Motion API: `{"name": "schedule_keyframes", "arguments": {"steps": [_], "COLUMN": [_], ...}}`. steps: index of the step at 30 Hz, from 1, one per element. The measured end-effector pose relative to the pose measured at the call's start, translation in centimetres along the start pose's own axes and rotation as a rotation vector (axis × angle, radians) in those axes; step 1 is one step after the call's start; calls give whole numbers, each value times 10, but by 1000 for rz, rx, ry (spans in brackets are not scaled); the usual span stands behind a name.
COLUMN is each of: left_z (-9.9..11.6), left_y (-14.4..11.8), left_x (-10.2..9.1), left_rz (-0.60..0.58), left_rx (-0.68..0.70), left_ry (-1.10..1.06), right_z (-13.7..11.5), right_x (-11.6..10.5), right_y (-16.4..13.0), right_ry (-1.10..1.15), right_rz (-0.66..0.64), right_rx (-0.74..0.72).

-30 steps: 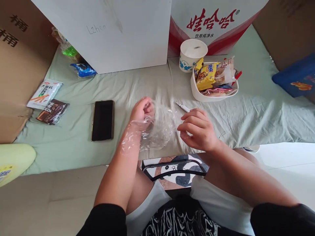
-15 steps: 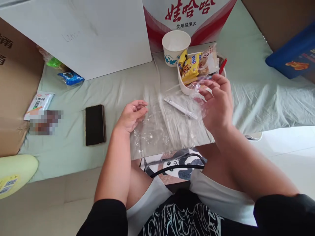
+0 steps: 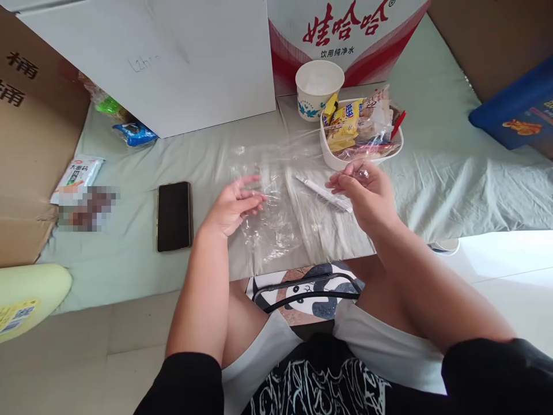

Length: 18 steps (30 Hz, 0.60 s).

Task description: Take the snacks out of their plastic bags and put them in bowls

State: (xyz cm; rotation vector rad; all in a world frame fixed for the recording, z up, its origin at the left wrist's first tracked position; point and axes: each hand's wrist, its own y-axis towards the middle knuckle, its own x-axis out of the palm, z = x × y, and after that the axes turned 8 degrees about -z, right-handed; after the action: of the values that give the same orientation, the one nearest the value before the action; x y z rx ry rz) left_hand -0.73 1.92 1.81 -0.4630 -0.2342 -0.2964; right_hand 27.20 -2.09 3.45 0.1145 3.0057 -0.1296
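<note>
A sheet of clear plastic film (image 3: 280, 213) is stretched between the two hands above the pale green cloth (image 3: 453, 184). The right hand (image 3: 367, 193) pinches one corner of the film between thumb and forefinger, the other fingers curled in close. The left hand (image 3: 233, 204) has its fingers (image 3: 248, 180) spread and nearly straight, lying against the film's near-left part; whether it actually grips the film or only presses on it is hard to tell through the glare. The film's long axis runs roughly from the left fingertips up and across to the right hand's pinch, so it points toward the white bowl of snack packets (image 3: 332, 158), which sits just beyond the right fingertips. A thin white pen-like stick (image 3: 322, 193) lies under or behind the film between the two hands, just left of the right fingers, its length slanting from upper left down to the right. A black phone (image 3: 174, 216) lies flat, well to the left of the left fingers. A paper cup (image 3: 318, 89) stands beyond the bowl, just beside it.
</note>
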Motion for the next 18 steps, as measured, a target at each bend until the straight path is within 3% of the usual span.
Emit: {"name": "schedule_keyframes", "arguments": {"steps": [3, 5, 7, 11, 13, 16, 18], "left_z": [3, 5, 5, 5, 6, 6, 4], "left_y": [0, -1, -4, -9, -11, -14, -14], "left_x": [-7, -11, -13, -13, -13, -16, -19], "left_rz": [193, 252, 211, 158, 187, 189, 168], "left_rx": [319, 435, 355, 87, 107, 291, 395], "left_ry": [-95, -165, -140, 107, 165, 108, 36], "right_z": [-1, -1, 1, 4, 5, 6, 7], "right_x": [-7, -12, -14, -16, -19, -24, -26], "right_y": [1, 3, 5, 8, 7, 4, 3], "right_ry": [-13, -20, -32, -86, -91, 11, 69], "right_rz": [-22, -63, -113, -160, -116, -17, -71], "right_rx": [68, 110, 156, 182, 92, -178, -261]}}
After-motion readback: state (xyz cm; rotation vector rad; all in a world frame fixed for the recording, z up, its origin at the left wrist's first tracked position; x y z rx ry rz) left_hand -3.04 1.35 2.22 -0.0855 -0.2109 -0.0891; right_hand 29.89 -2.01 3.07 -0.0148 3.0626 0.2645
